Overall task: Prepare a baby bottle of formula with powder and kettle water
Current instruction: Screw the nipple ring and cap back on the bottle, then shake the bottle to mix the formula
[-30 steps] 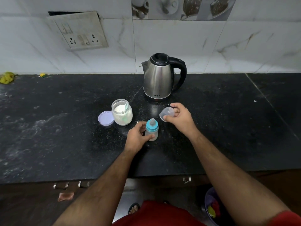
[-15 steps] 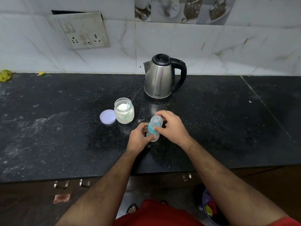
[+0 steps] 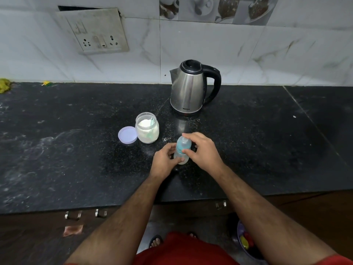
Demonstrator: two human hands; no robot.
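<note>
A small baby bottle with a blue collar stands on the black counter. Its clear cap sits over the teat. My left hand grips the bottle's lower body. My right hand holds the cap from the right, fingers curled over its top and side. Behind and to the left stands an open jar of white powder with a pale green scoop inside. The jar's lilac lid lies beside it. A steel kettle with a black handle stands at the back.
A wall socket plate hangs on the tiled wall at the back left. A yellow-green scrap lies at the counter's far left. Drawer handles sit below the counter's front edge. A bowl with coloured items is on the floor at the right.
My right hand has brought the clear cap from beside the bottle down onto its teat. My left hand has kept its hold on the bottle.
</note>
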